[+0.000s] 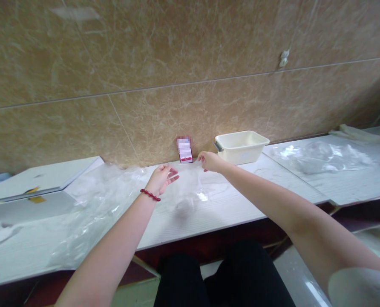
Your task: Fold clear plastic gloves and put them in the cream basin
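Observation:
A clear plastic bag (190, 185) hangs between my two hands above the white table. Its top edge is pinched at the left by my left hand (162, 179), which wears a red bead bracelet (150, 195); the other fingers stay loosely spread. At the bag's upper right corner my right hand (211, 162) is closed in a pinch. The lower part of the bag is blurred, with a bright glint, and I cannot make out whether anything is inside. Just behind the bag, a phone (185, 151) with a lit screen leans on the wall.
Right of the phone stands a cream plastic bin (241, 149) with a grey handle. Clear plastic bags lie heaped at the left (97, 209) and at the right (330, 157). A white box (43, 179) sits at the far left. The marbled wall (177, 55) closes off the back.

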Available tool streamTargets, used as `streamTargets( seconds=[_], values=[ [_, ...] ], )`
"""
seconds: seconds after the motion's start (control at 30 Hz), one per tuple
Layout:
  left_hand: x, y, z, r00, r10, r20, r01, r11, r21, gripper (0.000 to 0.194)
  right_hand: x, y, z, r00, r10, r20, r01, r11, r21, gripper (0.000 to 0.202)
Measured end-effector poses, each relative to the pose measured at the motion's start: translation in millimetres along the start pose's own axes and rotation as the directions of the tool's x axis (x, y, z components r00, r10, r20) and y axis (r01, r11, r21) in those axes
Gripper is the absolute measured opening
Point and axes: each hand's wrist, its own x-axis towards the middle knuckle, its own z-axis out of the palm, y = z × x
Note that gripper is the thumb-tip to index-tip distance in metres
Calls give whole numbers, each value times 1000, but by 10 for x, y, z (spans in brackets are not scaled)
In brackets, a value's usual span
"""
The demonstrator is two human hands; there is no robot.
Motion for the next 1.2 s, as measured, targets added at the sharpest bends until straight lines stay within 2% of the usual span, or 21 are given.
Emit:
streamTargets(
  seconds=[0.1,0.2,0.4,0.47,0.53,0.6,0.7,0.77,0.83,0.9,0.97,1.03,1.1,1.2],
  values=[
    [100,37,-16,998,-67,-17,67,997,-36,9,92,69,14,1000,-10,-18,8,995,-96,32],
    [218,71,-30,993,-118,-26,118,993,5,7,230,115,27,1000,0,-18,-4,985,-173,36],
    [463,196,-29,986,-137,-98,149,980,135,13,523,106,20,998,41,-42,-48,983,-175,23],
    [534,243,-14,987,-109,-120,125,983,134,16,575,69,17,997,63,-55,-67,994,-85,18],
    [589,274,6,990,-64,-127,78,991,110,18,601,16,23,990,130,-56,-122,984,129,14],
    [627,280,25,992,-18,-127,27,997,75,19,614,-40,37,981,189,-37,-165,925,343,11],
    [652,261,37,990,16,-139,-11,999,42,15,627,-67,80,981,191,-32,-156,875,458,10],
    [643,254,37,987,9,-160,-2,999,44,12,615,-26,131,985,164,-56,-120,881,458,11],
    [608,267,42,984,-10,-178,20,998,53,10,560,46,210,991,76,-108,-27,915,403,18],
    [546,297,61,982,-25,-186,36,998,58,8,449,110,317,982,-82,-168,126,956,267,35],
    [458,337,92,985,-35,-171,44,998,51,6,307,135,437,951,-226,-212,252,962,103,60],
    [347,379,125,993,-46,-113,50,998,30,6,178,119,531,926,-248,-284,258,966,-1,78],
    [225,421,141,998,-50,-42,51,998,24,6,99,86,561,911,-167,-377,178,984,-5,74],
    [67,476,105,1000,-17,-24,20,994,112,8,73,55,468,915,-69,-399,112,990,86,34]
  ],
)
